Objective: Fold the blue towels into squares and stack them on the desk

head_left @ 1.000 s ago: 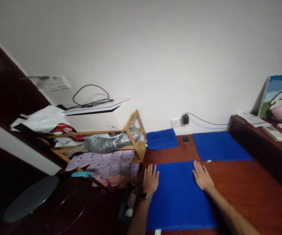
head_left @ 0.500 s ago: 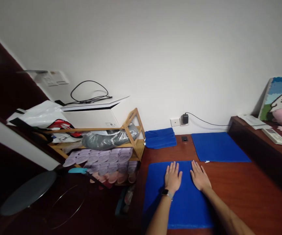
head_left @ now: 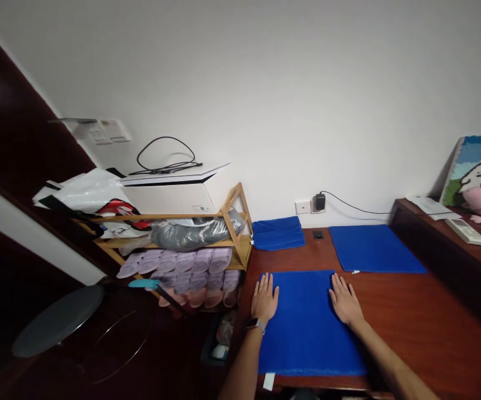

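Note:
A blue cloth lies spread flat on the brown wooden desk, with a white tag at its near left corner. My left hand rests flat over the cloth's far left edge, fingers stretched out; a watch is on that wrist. Over the far right edge lies my right hand, also flat with fingers extended. Neither hand grips anything. Beyond them, a second blue cloth lies flat at the back right, and a folded blue cloth sits at the back left.
Left of the desk stands a wooden rack with several slippers, a wrapped grey bundle and a white box on top. A black plug sits in the wall. A remote lies on the raised ledge. A round stool is lower left.
My left hand has slid left from the cloth's middle to its left edge. My right hand has shifted slightly to the right edge. The white tag at the near corner now shows.

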`<action>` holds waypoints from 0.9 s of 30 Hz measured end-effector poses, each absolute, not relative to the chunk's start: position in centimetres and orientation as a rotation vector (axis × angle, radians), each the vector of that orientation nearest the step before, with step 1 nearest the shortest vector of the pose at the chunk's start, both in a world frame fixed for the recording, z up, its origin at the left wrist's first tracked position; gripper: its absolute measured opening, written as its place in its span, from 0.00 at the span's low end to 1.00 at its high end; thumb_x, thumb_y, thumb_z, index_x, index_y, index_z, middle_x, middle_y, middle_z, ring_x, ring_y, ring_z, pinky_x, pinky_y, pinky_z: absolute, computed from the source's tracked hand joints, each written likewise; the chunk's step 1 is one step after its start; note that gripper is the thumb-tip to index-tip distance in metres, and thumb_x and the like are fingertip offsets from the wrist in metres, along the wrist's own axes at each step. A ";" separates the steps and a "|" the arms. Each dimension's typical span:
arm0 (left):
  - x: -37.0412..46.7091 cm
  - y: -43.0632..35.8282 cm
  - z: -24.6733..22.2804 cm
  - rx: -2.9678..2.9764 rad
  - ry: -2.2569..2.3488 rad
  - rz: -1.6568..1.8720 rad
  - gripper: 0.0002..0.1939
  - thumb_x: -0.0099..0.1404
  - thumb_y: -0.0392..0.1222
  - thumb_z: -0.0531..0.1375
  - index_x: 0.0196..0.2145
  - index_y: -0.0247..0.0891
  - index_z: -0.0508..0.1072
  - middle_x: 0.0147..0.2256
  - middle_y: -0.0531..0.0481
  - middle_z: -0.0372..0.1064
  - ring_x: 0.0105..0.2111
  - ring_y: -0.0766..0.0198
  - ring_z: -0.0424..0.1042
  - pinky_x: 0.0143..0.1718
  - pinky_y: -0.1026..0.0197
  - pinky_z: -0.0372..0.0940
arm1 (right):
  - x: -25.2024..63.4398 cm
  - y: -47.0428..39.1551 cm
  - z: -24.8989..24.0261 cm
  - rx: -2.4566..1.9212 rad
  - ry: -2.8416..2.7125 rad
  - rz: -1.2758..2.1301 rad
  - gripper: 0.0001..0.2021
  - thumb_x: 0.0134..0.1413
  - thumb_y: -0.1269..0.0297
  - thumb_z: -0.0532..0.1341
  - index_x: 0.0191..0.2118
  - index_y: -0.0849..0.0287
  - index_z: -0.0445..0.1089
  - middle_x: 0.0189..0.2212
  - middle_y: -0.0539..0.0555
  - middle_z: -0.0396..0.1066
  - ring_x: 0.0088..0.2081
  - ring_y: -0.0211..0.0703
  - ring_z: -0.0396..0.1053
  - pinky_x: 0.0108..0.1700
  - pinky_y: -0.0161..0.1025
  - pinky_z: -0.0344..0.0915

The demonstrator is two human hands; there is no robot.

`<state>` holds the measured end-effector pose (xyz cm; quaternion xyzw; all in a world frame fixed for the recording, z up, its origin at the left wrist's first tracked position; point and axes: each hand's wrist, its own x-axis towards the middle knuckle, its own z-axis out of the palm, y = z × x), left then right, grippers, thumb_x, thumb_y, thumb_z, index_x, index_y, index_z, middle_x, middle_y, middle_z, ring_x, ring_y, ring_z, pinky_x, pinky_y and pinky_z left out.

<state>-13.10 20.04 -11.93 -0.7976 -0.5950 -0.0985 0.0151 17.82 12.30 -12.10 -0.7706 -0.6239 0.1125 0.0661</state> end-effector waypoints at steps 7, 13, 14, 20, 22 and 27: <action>-13.6 20.0 -10.7 -2.479 -1.811 -0.325 0.31 0.78 0.51 0.45 0.72 0.35 0.57 0.72 0.41 0.53 0.72 0.53 0.51 0.72 0.44 0.50 | 16.3 8.9 -12.6 -2.308 -1.892 0.276 0.34 0.71 0.54 0.36 0.76 0.64 0.43 0.76 0.54 0.41 0.76 0.46 0.39 0.75 0.51 0.36; -6.4 16.1 -10.1 -2.588 -1.528 -0.511 0.29 0.79 0.46 0.41 0.71 0.35 0.59 0.71 0.43 0.56 0.72 0.56 0.52 0.72 0.46 0.50 | 16.4 9.2 -12.1 -2.291 -1.883 0.320 0.34 0.71 0.54 0.36 0.76 0.66 0.42 0.76 0.54 0.41 0.76 0.47 0.38 0.75 0.50 0.35; -4.1 15.0 -10.4 -2.648 -1.460 -0.535 0.29 0.80 0.47 0.40 0.71 0.37 0.58 0.71 0.45 0.56 0.72 0.58 0.51 0.73 0.47 0.50 | 16.4 9.2 -12.0 -2.294 -1.879 0.328 0.34 0.71 0.55 0.36 0.76 0.67 0.42 0.76 0.55 0.40 0.76 0.47 0.38 0.75 0.50 0.35; 1.7 10.8 -11.8 -2.797 -1.500 -0.502 0.29 0.80 0.50 0.40 0.72 0.41 0.58 0.71 0.45 0.55 0.72 0.55 0.53 0.71 0.44 0.54 | 16.4 9.1 -11.9 -2.307 -1.895 0.346 0.34 0.70 0.56 0.36 0.76 0.68 0.41 0.76 0.55 0.39 0.76 0.46 0.36 0.75 0.49 0.32; -1.5 10.6 -11.7 -2.759 -1.576 -0.466 0.29 0.79 0.53 0.41 0.72 0.42 0.57 0.72 0.45 0.54 0.72 0.54 0.53 0.71 0.43 0.53 | 16.4 9.0 -12.0 -2.306 -1.876 0.352 0.34 0.71 0.56 0.35 0.76 0.68 0.40 0.76 0.55 0.39 0.76 0.45 0.36 0.75 0.50 0.32; -13.1 10.1 -11.3 -2.549 -1.794 -0.319 0.32 0.78 0.56 0.45 0.73 0.41 0.54 0.73 0.43 0.49 0.72 0.51 0.50 0.71 0.41 0.53 | 16.3 9.1 -11.7 -2.318 -1.866 0.350 0.35 0.71 0.54 0.34 0.76 0.67 0.40 0.76 0.55 0.38 0.76 0.46 0.36 0.75 0.50 0.32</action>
